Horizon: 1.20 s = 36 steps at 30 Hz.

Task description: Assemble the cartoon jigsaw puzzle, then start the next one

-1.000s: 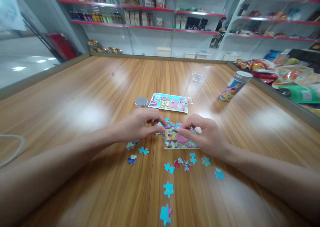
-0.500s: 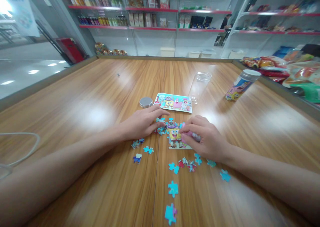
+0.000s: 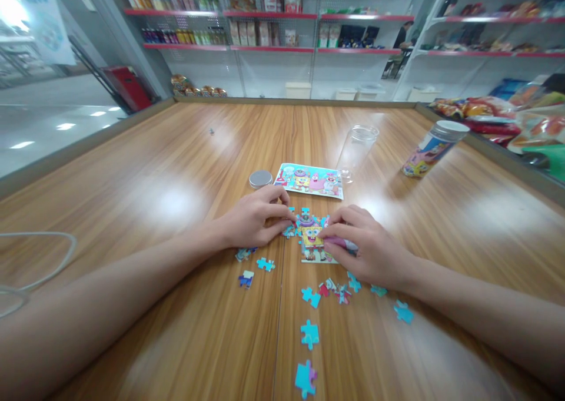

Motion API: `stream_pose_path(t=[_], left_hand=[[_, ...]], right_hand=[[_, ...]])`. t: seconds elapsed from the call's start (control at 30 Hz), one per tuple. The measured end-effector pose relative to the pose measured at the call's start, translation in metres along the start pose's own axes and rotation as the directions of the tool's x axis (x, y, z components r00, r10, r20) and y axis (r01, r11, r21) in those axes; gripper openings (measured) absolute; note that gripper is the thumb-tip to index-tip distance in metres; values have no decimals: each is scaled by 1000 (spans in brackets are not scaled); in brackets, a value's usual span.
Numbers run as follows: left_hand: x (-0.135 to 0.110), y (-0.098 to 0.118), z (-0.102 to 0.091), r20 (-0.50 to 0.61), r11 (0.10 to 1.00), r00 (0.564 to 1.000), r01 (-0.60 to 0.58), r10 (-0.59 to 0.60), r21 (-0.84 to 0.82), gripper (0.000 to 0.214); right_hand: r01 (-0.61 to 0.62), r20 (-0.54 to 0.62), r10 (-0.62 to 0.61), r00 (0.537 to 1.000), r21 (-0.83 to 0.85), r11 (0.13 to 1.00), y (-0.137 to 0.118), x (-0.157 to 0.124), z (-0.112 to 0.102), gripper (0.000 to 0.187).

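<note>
Left hand [image 3: 256,217] curled inward by puzzle [image 3: 312,236] edge (gap to right hand [image 3: 364,241]).

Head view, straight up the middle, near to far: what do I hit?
Blue puzzle piece with a purple edge → second blue piece → third blue piece → partly assembled puzzle → printed picture sheet → table's far edge → red-edged shelves.
</note>
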State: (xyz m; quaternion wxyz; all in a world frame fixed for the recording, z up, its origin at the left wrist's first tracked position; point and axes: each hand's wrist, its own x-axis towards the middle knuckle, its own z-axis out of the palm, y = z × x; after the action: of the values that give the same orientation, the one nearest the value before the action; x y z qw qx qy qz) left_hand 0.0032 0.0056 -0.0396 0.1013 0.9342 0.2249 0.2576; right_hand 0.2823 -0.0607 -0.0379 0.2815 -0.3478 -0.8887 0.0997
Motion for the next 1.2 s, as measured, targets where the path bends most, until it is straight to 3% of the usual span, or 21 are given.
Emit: stream_pose_path(t=[0.13,0.23,0.5,0.9,1.2], left_hand=[[0,-7,-7,-9,998,1000,-18,18,-60,21],[1,-11,-11,-62,997,998,-31,27,-77,35],[2,-19,-11,25,968,969,-246,247,-42,46],[3,-18,-11,80,962,958,-274,275,-23,48],[0,-28,-11,58,978,979,-194,198,-72,37]], right_hand=[[0,9,0,1000,3,1000,1,-1,0,16],[5,2,-5,1000,10,1000,1,-1,0,15],[17,3,-17,1000,16,1000,1,-1,0,16],[21,-5,-21,1000,13,1000,3,-2,1,16],[17,-2,-17,1000,19,1000,4,-3,0,15]])
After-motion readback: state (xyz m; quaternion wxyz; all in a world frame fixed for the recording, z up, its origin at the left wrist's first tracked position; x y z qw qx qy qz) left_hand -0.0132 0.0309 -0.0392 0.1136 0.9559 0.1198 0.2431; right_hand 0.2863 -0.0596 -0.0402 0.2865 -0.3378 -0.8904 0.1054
